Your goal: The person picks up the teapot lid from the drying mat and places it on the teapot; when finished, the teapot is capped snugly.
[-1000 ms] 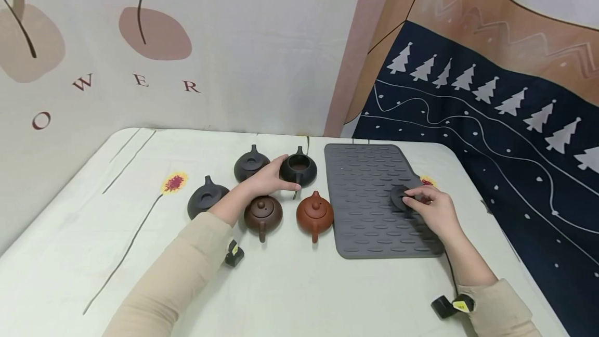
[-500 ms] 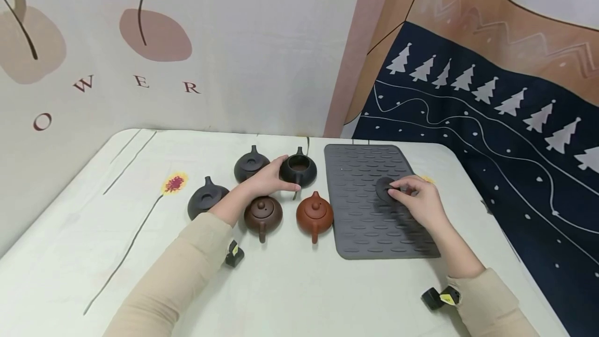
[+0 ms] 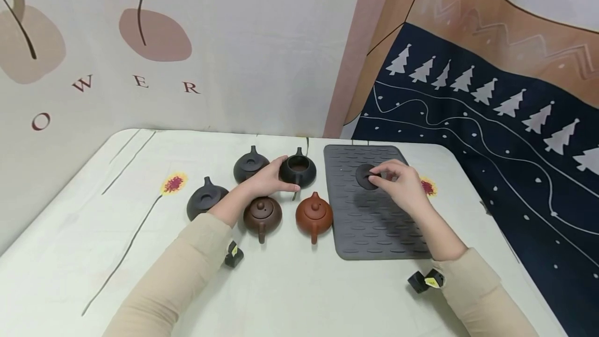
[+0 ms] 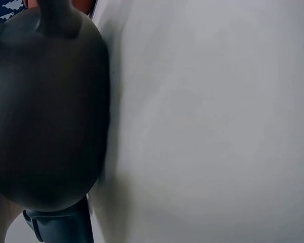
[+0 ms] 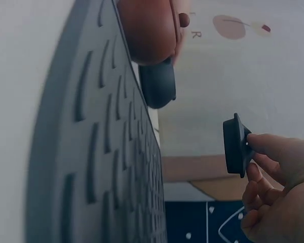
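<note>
In the head view, my left hand (image 3: 270, 181) holds the left side of a lidless black teapot (image 3: 306, 177), its thumb beside the handle. My right hand (image 3: 400, 185) pinches the knob of a round black lid (image 3: 365, 177) above the grey mat. In the right wrist view, the lid (image 5: 234, 147) is held clear of the mat, its rim edge-on. A dark teapot body (image 4: 45, 116) fills the left of the left wrist view and hides most of the left hand.
A reddish-brown teapot (image 3: 314, 215) and a dark brown teapot (image 3: 262, 217) stand nearer the person. Two black teapots, one behind (image 3: 250, 164) and one left (image 3: 205, 196), flank the left arm. The grey ridged mat (image 3: 355, 233) lies right.
My right hand has carried the black lid leftward and farther from the person over the mat, toward the lidless teapot. The left hand and the teapots have stayed in place.
</note>
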The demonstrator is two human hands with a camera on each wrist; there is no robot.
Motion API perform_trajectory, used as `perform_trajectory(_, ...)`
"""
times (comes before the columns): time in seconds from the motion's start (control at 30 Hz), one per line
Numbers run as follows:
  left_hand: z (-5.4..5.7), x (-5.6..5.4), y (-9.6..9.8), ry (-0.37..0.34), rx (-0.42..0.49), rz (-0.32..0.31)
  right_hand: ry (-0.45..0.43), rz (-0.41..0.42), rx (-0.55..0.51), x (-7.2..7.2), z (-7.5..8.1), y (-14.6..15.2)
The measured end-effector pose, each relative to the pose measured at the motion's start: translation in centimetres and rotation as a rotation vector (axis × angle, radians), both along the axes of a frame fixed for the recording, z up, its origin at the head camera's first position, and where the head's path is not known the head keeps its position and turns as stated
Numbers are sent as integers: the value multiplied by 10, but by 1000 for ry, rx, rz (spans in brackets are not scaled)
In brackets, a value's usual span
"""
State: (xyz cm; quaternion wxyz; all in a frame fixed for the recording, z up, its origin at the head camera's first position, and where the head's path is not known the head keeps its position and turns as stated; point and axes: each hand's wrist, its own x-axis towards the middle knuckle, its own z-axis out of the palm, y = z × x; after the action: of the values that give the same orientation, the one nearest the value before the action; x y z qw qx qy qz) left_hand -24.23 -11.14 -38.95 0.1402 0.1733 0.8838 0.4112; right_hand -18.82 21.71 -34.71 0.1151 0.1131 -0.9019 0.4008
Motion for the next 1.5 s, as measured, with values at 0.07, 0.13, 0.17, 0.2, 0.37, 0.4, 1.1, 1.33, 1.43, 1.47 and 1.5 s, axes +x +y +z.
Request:
perform_trajectory(0.07, 1, 1, 0, 0, 4, 0, -7, 21, 0, -3, 4, -6)
perform_trajectory(0.13, 0, 1, 0, 2, 7, -2, -6, 40, 2, -6, 6, -11)
perform_trajectory(0.17, 0, 1, 0, 3, 8, -2, -5, 54, -4, -7, 8, -14)
perform_trajectory(0.2, 0, 1, 0, 3, 10, -2, -1, 68, -9, -9, 9, -17)
perform_trajectory(0.37, 0, 1, 0, 4, 11, -2, 11, 119, -15, -17, 15, -28)
perform_trajectory(0.4, 0, 1, 0, 3, 10, -2, 10, 128, -14, -18, 16, -31)
perform_trajectory(1.1, 0, 0, 0, 2, -1, 9, -38, 230, -16, -57, 27, -76)
perform_trajectory(1.33, -1, -1, 1, 3, -2, 5, -33, 269, -4, -68, 26, -89)
perform_trajectory(1.43, -2, -2, 1, 6, 8, 1, -28, 294, 0, -73, 23, -94)
perform_trajectory(1.47, -2, -3, 0, 7, 12, -1, -30, 299, 1, -75, 22, -95)
perform_trajectory(1.5, -2, -3, 1, 6, 16, -3, -33, 302, 2, -77, 20, -96)
